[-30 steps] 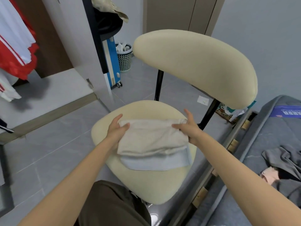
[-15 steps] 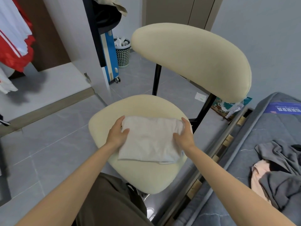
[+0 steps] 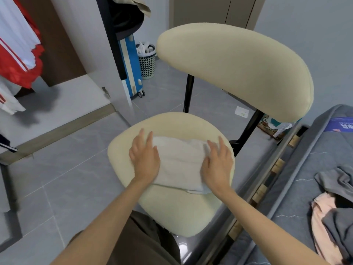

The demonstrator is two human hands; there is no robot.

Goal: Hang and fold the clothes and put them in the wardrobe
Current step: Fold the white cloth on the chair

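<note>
Folded garment [image 3: 179,163], pale off-white, lies flat in the middle of the chair seat [image 3: 172,213], and both hands are down on it. The left hand [image 3: 145,159] presses on its left edge, palm flat, fingers straight and close together, pointing away toward the backrest [image 3: 235,69]. The right hand [image 3: 217,165] covers the right edge the same way, fingers straight and a little fanned. That hand is slightly blurred, so I cannot tell whether its fingertips tuck under the far corner. Nothing is pinched; this reads as smoothing the fold.

It looks like thin, soft cloth: light and limp, with no stiffness of its own. A paler bluish layer [image 3: 198,190] peeks out at the near right corner, so the stack is several layers deep and loose. Lifted by one corner, it would likely sag and fall open. The better hold is from both short sides at once, with the fingers slid beneath and the thumbs on top, catching every layer. Carry it level to the wardrobe [image 3: 63,54] on the left, where a red and white garment [image 3: 17,54] hangs. More clothes [image 3: 334,207] wait crumpled on the bed [image 3: 298,188].
</note>
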